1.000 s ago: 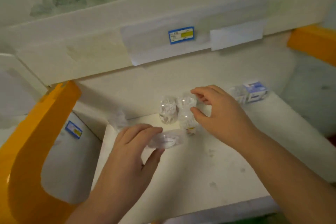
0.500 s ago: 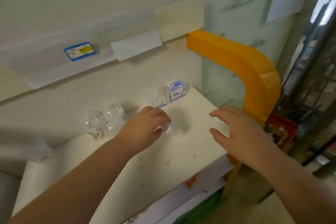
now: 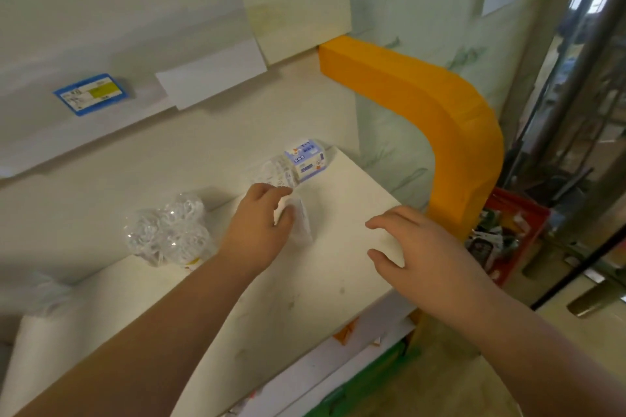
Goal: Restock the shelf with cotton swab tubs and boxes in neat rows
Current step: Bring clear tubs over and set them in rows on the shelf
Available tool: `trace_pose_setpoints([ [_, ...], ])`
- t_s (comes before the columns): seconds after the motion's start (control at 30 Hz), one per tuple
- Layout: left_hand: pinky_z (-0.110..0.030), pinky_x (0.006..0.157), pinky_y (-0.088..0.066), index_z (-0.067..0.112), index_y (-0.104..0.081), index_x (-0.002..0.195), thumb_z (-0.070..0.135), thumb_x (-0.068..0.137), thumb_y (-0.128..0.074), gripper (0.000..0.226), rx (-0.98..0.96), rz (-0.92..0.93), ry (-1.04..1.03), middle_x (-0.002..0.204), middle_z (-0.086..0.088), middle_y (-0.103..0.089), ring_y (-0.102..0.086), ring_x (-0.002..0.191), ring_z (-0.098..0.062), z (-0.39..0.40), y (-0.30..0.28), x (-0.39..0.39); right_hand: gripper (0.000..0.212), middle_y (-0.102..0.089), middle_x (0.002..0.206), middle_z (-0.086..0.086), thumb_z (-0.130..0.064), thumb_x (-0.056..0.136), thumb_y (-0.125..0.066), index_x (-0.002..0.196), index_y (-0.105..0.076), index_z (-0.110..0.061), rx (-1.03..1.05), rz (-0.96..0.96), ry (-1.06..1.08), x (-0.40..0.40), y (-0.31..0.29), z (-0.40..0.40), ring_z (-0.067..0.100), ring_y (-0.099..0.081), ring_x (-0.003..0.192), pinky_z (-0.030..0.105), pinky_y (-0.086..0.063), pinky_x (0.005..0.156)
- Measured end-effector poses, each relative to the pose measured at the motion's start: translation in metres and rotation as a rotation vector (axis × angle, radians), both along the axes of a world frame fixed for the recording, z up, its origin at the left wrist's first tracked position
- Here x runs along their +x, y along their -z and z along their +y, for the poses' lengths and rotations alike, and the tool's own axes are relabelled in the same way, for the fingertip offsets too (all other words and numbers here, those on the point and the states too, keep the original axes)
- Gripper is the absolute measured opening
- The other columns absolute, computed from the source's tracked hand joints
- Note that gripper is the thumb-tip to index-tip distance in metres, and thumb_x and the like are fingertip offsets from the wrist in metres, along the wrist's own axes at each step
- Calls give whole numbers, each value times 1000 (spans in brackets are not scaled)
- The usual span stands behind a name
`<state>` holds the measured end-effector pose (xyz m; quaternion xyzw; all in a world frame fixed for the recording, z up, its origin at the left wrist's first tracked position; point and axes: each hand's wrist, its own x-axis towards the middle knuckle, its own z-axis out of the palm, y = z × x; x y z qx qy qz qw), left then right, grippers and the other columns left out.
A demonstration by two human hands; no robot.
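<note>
Shelf of white board carries everything here, and I use the blue box at its back right corner as the landmark. Touching the left side of the blue box is a clear tub of cotton swabs. Far to the left of the box, near the back wall, a cluster of three clear tubs stands close together; they look upright, with the round tops up. Further left from them lies a crumpled piece of clear plastic. To the right of the box an orange post curves down beside the shelf, and behind it below is a red basket with mixed goods. On the strip above the shelf, up and left from the box, there is a blue price tag and a blank white card.

The left hand is just in front of the box and grips one clear tub, fingers curled on it. This tub is blurred; its long axis seems about vertical, but I cannot tell it surely. The right hand hovers over the front right edge of the shelf, fingers spread and relaxed, holding nothing.
</note>
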<state>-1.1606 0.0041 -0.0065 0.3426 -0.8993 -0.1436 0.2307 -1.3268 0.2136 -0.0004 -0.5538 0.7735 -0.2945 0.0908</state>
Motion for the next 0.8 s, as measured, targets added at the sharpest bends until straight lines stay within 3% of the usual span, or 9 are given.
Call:
trace_pose_setpoints([
  [0.07, -18, 77, -40, 26, -57, 124, 44, 85, -67, 44, 111, -34, -101, 118, 9, -50, -60, 92, -7, 6, -2, -6, 37, -49, 125, -20, -43, 90, -58, 126, -52, -38, -18, 1, -7, 0, 1, -9, 4, -53, 107, 30, -52, 85],
  [0.1, -20, 77, -42, 26, -56, 123, 46, 82, -69, 48, 139, -59, -105, 117, 8, -51, -60, 89, -7, 7, -1, -8, 36, -49, 124, -20, -43, 90, -58, 125, -53, -38, -25, -3, -12, 0, 2, -13, 5, -53, 106, 32, -53, 84],
  [0.37, -35, 91, -47, 15, -66, 118, 16, 86, -62, 33, -15, -220, -70, 117, -5, -60, -59, 106, -26, -24, -7, -12, 41, -50, 125, -20, -44, 88, -59, 128, -50, -40, -35, -38, -32, -2, 9, -28, 4, -55, 102, 34, -54, 81],
  [0.57, -36, 86, -46, 14, -63, 118, 20, 89, -63, 30, -146, -284, -44, 118, -4, -57, -53, 105, -27, -38, -2, -14, 41, -50, 130, -18, -41, 91, -59, 131, -50, -38, -18, -29, -21, -6, 10, -29, 3, -51, 112, 28, -52, 87],
  [0.8, -45, 76, -49, 10, -65, 100, 11, 78, -69, 22, -282, -285, -30, 102, -8, -61, -54, 92, -34, -51, 4, -20, 41, -49, 130, -21, -40, 91, -60, 130, -51, -37, -31, -25, 14, -14, 9, -28, 3, -51, 113, 26, -51, 88],
])
